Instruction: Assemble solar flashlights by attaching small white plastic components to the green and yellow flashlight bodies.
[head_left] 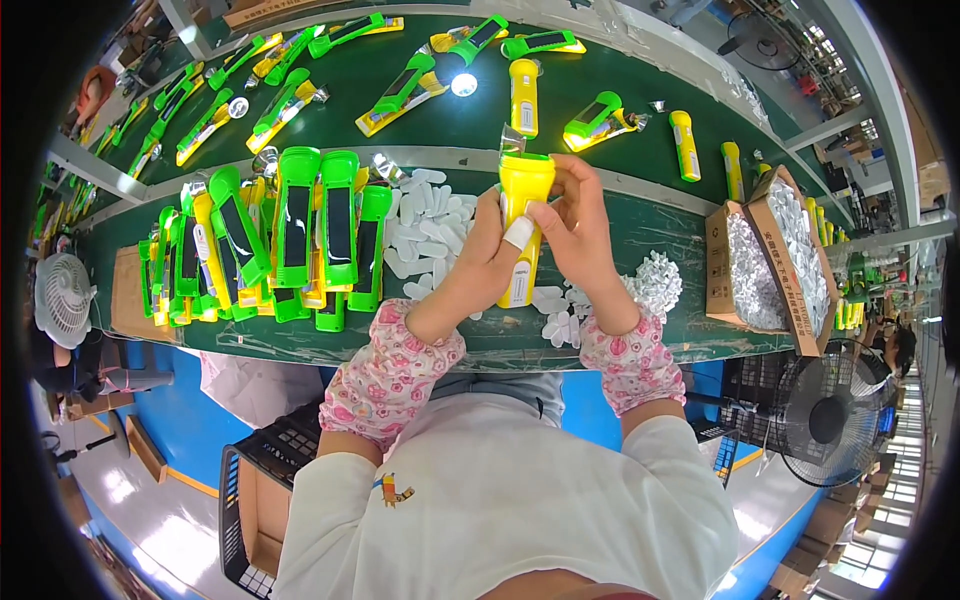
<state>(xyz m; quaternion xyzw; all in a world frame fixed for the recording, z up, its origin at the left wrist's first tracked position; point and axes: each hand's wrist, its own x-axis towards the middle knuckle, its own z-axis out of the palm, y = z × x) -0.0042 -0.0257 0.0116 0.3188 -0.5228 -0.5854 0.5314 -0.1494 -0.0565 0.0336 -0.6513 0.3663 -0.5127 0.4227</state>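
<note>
I have one yellow torch [527, 182] in my hands, over the counter [690, 335], its wide end toward twelve o'clock. My left hand [480, 255] grips its lower body from nine o'clock, with one white cover [518, 233] on the thumb. My right hand [582, 215] closes round it from three o'clock, thumb pressed on the front. Green shows at the rim, and one thin piece [513, 142] sticks up there; I cannot tell what it is.

Just beside my hands, at nine o'clock, lies a heap of white ovals [430, 225], too many to count; a few more lie at five. Farther out at nine is a pile of green lamps [296, 215], at least six with dark panels showing, the others overlapped. At four sits one heap of small whitish pieces [652, 284].

At three o'clock stand open cartons [723, 290], full of silvery-white pieces [757, 265]; whether two or one split by a flap, I cannot tell.

Beyond the counter, on the green belt [450, 125], three torches [685, 145] show plain yellow between twelve and three, and four green-topped lamps [404, 83] lie between ten and two, with more toward ten.

Between seven and eight, one black crate [232, 510] holds brown cardboard [262, 515].
</note>
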